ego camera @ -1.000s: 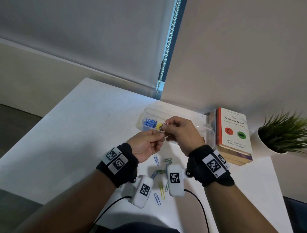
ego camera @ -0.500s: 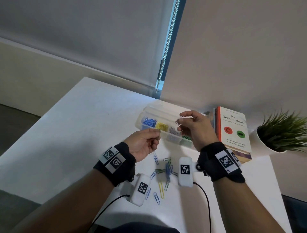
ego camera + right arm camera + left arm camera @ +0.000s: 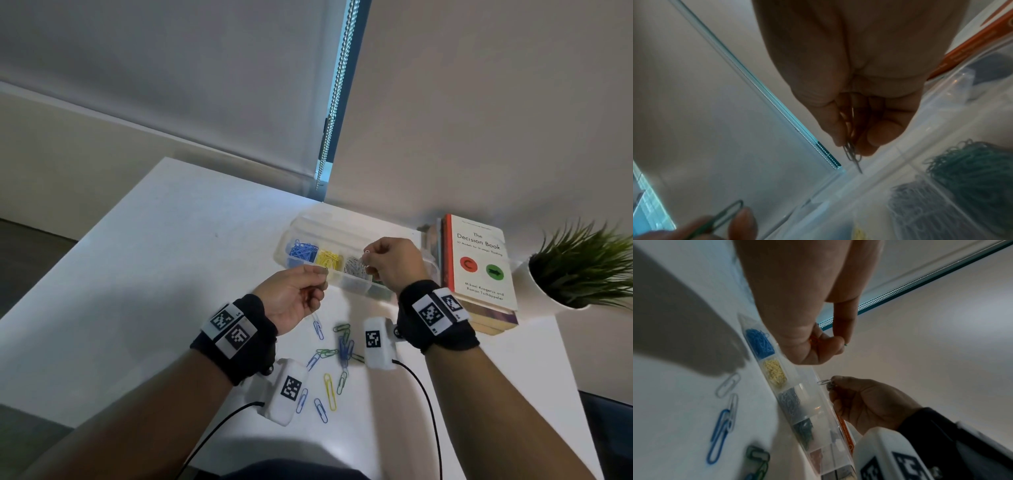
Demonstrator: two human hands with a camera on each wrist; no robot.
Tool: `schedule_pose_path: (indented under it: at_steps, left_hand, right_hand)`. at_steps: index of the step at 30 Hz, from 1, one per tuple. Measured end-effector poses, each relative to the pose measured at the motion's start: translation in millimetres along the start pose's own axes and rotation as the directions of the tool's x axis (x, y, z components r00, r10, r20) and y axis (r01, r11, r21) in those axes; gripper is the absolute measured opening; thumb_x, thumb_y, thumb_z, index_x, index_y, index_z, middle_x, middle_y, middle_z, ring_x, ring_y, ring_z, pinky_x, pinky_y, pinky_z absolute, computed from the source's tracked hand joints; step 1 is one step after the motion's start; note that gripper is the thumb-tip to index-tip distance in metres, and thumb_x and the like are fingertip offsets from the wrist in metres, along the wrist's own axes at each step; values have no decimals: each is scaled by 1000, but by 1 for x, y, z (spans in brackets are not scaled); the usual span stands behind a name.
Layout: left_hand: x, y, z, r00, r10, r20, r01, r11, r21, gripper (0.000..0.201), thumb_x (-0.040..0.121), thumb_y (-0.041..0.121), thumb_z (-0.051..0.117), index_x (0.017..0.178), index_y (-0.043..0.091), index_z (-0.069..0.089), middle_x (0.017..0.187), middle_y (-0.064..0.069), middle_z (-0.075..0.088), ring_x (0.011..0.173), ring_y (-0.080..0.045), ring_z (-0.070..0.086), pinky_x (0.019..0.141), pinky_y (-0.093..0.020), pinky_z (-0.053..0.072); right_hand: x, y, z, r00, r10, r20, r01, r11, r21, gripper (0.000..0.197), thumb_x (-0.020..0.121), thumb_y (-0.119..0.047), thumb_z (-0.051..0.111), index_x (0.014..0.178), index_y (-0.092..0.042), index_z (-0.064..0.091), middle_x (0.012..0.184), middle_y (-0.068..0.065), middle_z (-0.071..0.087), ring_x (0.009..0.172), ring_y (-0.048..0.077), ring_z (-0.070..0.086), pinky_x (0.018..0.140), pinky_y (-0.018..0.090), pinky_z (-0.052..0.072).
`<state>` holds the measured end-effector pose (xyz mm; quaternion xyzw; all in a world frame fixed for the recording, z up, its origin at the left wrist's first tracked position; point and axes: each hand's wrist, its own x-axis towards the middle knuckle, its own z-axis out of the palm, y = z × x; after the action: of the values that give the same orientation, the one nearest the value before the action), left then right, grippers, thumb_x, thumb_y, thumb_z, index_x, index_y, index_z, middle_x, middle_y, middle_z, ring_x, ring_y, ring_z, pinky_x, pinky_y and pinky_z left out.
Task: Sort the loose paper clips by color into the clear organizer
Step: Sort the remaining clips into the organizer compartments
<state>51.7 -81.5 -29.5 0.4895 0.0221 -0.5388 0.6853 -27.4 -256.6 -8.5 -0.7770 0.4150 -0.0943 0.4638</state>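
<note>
1. The clear organizer (image 3: 356,222) sits across the table, long axis running left to right, just beyond both hands.
2. The right hand (image 3: 394,265) is nearer, hovering over the silver compartment and pinching silver clips (image 3: 852,154).
3. The left hand (image 3: 291,298) pinches a green clip (image 3: 725,212).
4. Loose clips (image 3: 329,390) lie near the wrists.

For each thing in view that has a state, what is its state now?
Clear organizer: lid open, clips sorted by color.
Right hand: pinches silver clips above the organizer.
Left hand: pinches a green clip.
Loose clips: lying on the table.
Books: closed, stacked.
</note>
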Motion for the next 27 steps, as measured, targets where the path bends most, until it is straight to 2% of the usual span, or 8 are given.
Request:
schedule_pose_path:
  at_steps: [3, 7, 11, 14, 17, 21, 23, 27]
  left_hand:
    - [-1, 1, -1, 1000, 7, -1, -7, 1000, 7, 13, 94, 0, 51, 92, 11, 58, 67, -2, 57, 56, -9, 49, 50, -16, 44]
    - [-2, 0, 0, 1000, 12, -9, -12, 1000, 25, 16, 93, -3, 50, 96, 9, 59, 67, -3, 58, 57, -9, 50, 52, -16, 45]
    - [-2, -3, 6, 1000, 15, 7, -15, 998, 63, 19, 92, -6, 51, 96, 9, 62, 68, -4, 60, 58, -10, 50, 53, -16, 45]
    - [-3, -4, 10, 1000, 23, 20, -25, 995, 101, 19, 90, -8, 53, 96, 7, 62, 67, -3, 61, 56, -9, 51, 52, -16, 45]
    - [-4, -6, 12, 999, 28, 32, -32, 992, 120, 18, 89, -9, 53, 92, 7, 62, 65, -2, 61, 54, -8, 51, 50, -15, 44]
    - [-1, -5, 9, 1000, -19, -9, 19, 1000, 15, 6, 92, 7, 57, 95, 5, 62, 72, -6, 65, 59, -11, 55, 55, -18, 48]
    - [1, -4, 6, 998, -55, -44, 50, 993, -107, 14, 94, 13, 55, 98, 2, 62, 80, -12, 69, 65, -17, 61, 58, -21, 51]
    - [-1, -2, 6, 998, -65, 10, 65, 954, -292, 39, 102, 29, 39, 107, -5, 59, 98, -22, 70, 80, -30, 70, 69, -32, 59]
  right_hand:
    - [2, 1, -4, 1000, 16, -23, -17, 998, -52, 6, 87, -4, 63, 84, -8, 67, 84, 10, 70, 67, 18, 64, 76, 36, 58]
    - [-11, -6, -18, 997, -66, -40, 65, 998, -11, 11, 89, -7, 61, 81, -13, 65, 78, 3, 67, 66, 16, 62, 68, 30, 55]
    - [-38, -19, -15, 980, -149, 131, 145, 989, 37, 5, 88, -10, 64, 87, -8, 68, 74, 4, 67, 59, 12, 59, 58, 25, 50]
    - [-49, -23, -2, 949, -168, 265, 168, 986, 24, 10, 86, -17, 67, 89, -8, 69, 70, 5, 66, 57, 13, 58, 56, 26, 48]
    - [-56, -20, 9, 939, -184, 290, 190, 982, 7, 6, 85, -12, 67, 86, -6, 67, 70, 7, 65, 58, 13, 58, 58, 31, 50]
    - [-51, -13, 1, 968, -160, 193, 160, 987, 13, 4, 84, -8, 67, 83, -10, 64, 71, 7, 64, 55, 13, 56, 57, 32, 49]
    - [-39, -7, -12, 988, -138, 65, 141, 989, -47, 8, 83, -11, 69, 82, -12, 61, 73, 6, 66, 56, 14, 58, 60, 33, 51]
    - [-13, 4, -33, 984, -130, -123, 102, 972, -210, 11, 83, -13, 68, 76, -14, 60, 77, 4, 67, 68, 23, 63, 66, 32, 51]
